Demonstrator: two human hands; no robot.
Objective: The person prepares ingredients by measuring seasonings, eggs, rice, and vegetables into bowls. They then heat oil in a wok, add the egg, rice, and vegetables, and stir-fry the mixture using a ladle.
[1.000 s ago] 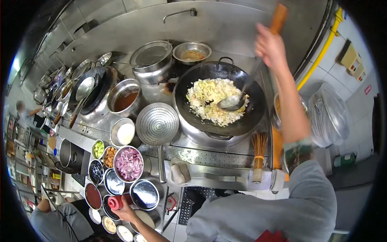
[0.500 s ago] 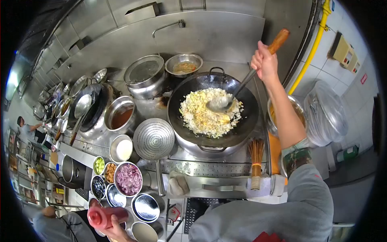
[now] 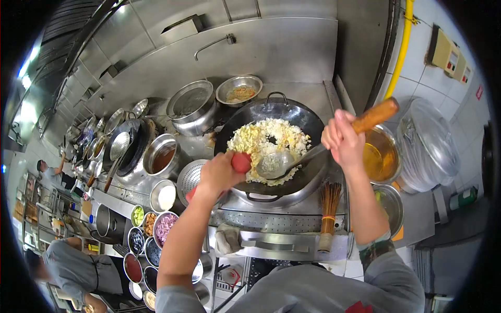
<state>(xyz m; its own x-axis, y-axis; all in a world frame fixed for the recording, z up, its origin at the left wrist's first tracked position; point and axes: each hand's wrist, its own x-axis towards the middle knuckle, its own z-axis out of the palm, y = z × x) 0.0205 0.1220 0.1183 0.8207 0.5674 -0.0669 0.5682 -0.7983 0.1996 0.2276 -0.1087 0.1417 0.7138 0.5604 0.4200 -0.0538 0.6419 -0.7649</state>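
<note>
Near the left rim of the black wok (image 3: 308, 180), my left hand (image 3: 218, 173) is closed around a red squeeze bottle (image 3: 241, 163); fingers and wrist hide much of the bottle. My right hand (image 3: 343, 140) grips a ladle (image 3: 275, 166) by its wooden handle, right of the wok. The ladle's bowl rests low in the wok among white and yellow food bits (image 3: 242, 136), probably rice with egg. A dark patch of bare wok shows in the middle of the food. Partly behind my left arm lies a perforated strainer (image 3: 189, 177).
A bamboo brush (image 3: 329, 214) stands at the stove's front edge. Metal pots and bowls (image 3: 162, 151) line the left, with ingredient tins (image 3: 166, 224) below. A bowl of yellow liquid (image 3: 379, 156) sits at right. Two other people (image 3: 78, 266) are at far left.
My left hand has brought the red bottle up from the tins to the wok. The ladle's bowl has moved down and left in the food, and a bare patch has appeared there.
</note>
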